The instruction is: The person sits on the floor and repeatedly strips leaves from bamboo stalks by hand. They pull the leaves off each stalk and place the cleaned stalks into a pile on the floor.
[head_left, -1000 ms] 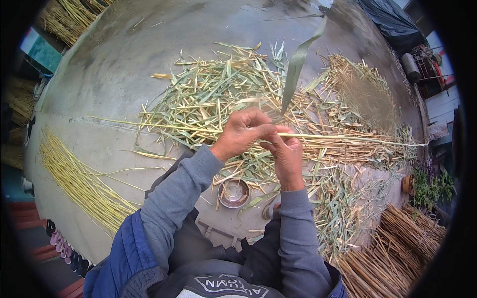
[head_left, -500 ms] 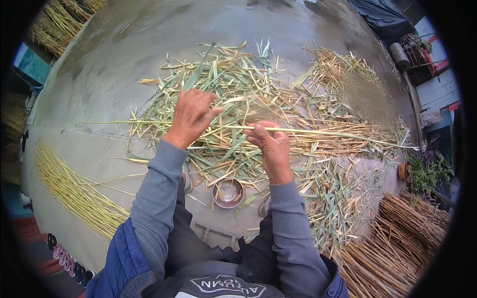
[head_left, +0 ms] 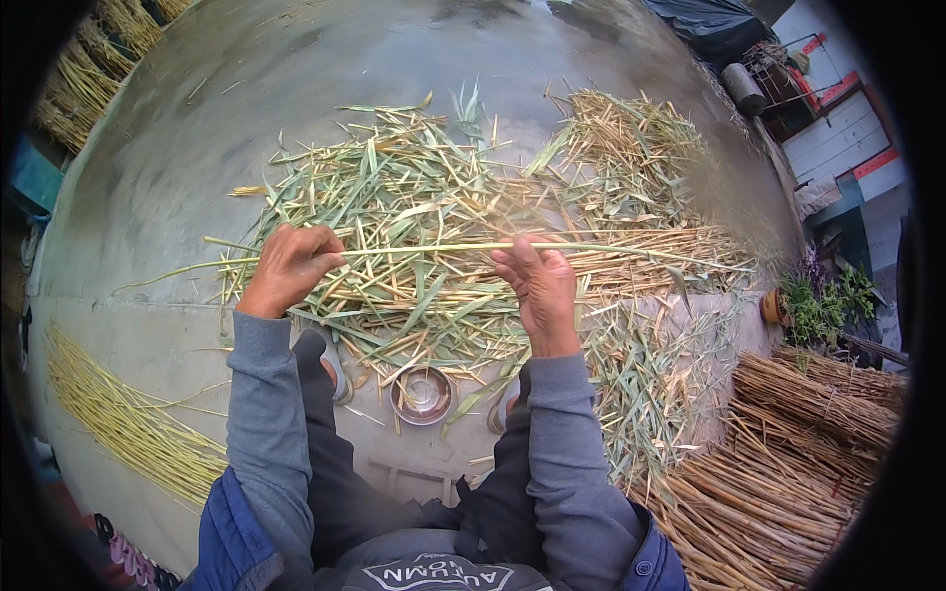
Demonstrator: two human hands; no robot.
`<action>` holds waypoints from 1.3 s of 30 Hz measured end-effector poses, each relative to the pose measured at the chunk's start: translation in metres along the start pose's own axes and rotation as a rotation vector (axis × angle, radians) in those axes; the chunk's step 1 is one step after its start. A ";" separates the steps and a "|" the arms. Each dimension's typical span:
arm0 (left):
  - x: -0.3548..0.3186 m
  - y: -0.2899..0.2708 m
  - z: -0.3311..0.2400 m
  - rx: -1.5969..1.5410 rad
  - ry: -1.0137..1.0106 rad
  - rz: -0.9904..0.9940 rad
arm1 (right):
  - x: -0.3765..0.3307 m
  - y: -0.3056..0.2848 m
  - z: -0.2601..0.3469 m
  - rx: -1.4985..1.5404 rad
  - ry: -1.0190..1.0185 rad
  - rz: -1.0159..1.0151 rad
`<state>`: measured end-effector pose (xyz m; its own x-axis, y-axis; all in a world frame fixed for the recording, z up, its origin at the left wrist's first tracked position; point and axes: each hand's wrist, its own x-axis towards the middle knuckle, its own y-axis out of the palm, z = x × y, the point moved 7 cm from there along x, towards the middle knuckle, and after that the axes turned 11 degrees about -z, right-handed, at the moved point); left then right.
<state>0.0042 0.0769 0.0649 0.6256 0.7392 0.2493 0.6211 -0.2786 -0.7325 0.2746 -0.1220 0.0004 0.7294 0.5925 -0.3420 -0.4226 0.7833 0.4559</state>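
A long, thin green reed stalk [head_left: 424, 248] lies crosswise in front of me, held between both hands above the litter. My left hand [head_left: 288, 268] is closed on it, thumb against fingers. Further right, my right hand [head_left: 540, 291] pinches the same stalk between thumb and fingers, palm turned partly up. From the stalk's right part a narrow leaf [head_left: 678, 284] hangs down. A short pale-green piece [head_left: 229, 243] juts out left of my left hand; whether it is attached is hidden. Below spreads a heap of cut leaves and stalk bits [head_left: 394, 202].
A metal bowl [head_left: 424, 418] stands between my feet. Peeled-looking yellow-green stalks [head_left: 128, 409] lie at the left. Brown stalk bundles [head_left: 759, 512] fill the lower right, near a potted plant [head_left: 828, 300]. A second heap of dry scraps [head_left: 631, 138] lies at the far right.
My left hand has come down and left from above the stalk and closed on it. The right hand keeps its pinch. The whole view has shifted slightly.
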 end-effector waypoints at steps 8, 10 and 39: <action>0.003 0.035 -0.038 -0.063 0.183 -0.027 | -0.004 0.006 -0.002 -0.072 -0.042 -0.004; 0.003 0.038 -0.036 -0.077 0.152 -0.019 | -0.004 0.006 0.000 -0.121 -0.089 0.000; -0.009 0.038 -0.020 -0.063 0.009 0.118 | -0.003 -0.001 0.009 -0.167 -0.019 0.027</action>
<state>0.0312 0.0470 0.0477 0.6999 0.6939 0.1694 0.5711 -0.4012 -0.7162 0.2782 -0.1261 0.0084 0.7260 0.6113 -0.3150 -0.5247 0.7885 0.3209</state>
